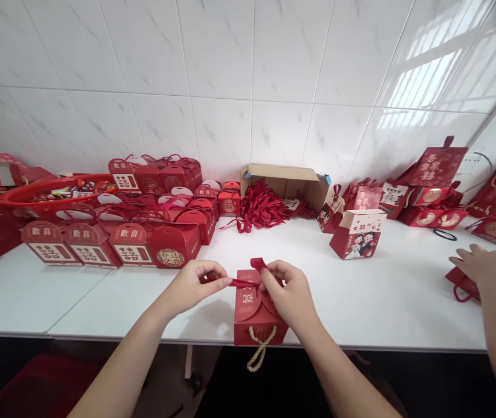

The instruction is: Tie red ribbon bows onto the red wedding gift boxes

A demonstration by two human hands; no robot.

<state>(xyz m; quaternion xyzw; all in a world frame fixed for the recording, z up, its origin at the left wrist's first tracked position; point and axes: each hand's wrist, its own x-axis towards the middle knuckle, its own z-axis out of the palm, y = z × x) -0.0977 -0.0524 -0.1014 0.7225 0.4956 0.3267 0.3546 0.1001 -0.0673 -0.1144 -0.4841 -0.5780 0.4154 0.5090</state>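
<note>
The box [254, 316] is standing at the near edge of the tabletop [382, 302]. The left hand [195, 284] is pinching one end of the ribbon [242, 283], and the right hand [291, 296] is gripping its loop on top. Tightening the knot probably needs an even pull.

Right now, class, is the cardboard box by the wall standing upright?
No, the cardboard box lies on its side, with red ribbons spilling from its open front onto the table.

This is a gift-packing workroom. Its white table [404, 302] against a tiled wall [248, 69] holds red favour boxes [134, 238] at ten o'clock and a ribbon-filled carton [285, 177] at twelve.
</note>
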